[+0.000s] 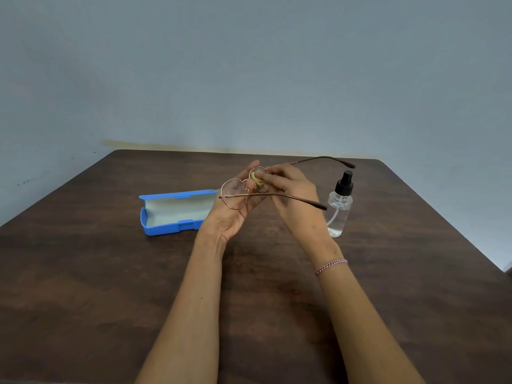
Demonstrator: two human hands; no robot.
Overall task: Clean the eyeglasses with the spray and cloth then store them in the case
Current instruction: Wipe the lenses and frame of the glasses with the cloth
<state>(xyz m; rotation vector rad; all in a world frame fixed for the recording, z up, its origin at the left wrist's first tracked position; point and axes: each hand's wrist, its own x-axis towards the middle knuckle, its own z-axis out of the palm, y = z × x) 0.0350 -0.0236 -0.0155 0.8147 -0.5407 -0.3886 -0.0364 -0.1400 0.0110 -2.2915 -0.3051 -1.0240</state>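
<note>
Round eyeglasses [234, 194] with a thin brown metal frame are held above the table, their temples spread open and pointing right. My left hand [235, 214] holds them at the bridge, palm turned up. My right hand [293, 195] pinches a small yellowish cloth [259, 180] against the far lens. A blue case [171, 214] lies open on the table to the left of my hands, its pale lining showing. The clear spray bottle [339, 209] with a black pump top stands upright just right of my right hand.
Everything sits on a dark brown wooden table [110, 273] set against a pale blue-grey wall. The table's right edge runs diagonally down at the far right. A red-and-white thread band circles my right wrist [331, 266].
</note>
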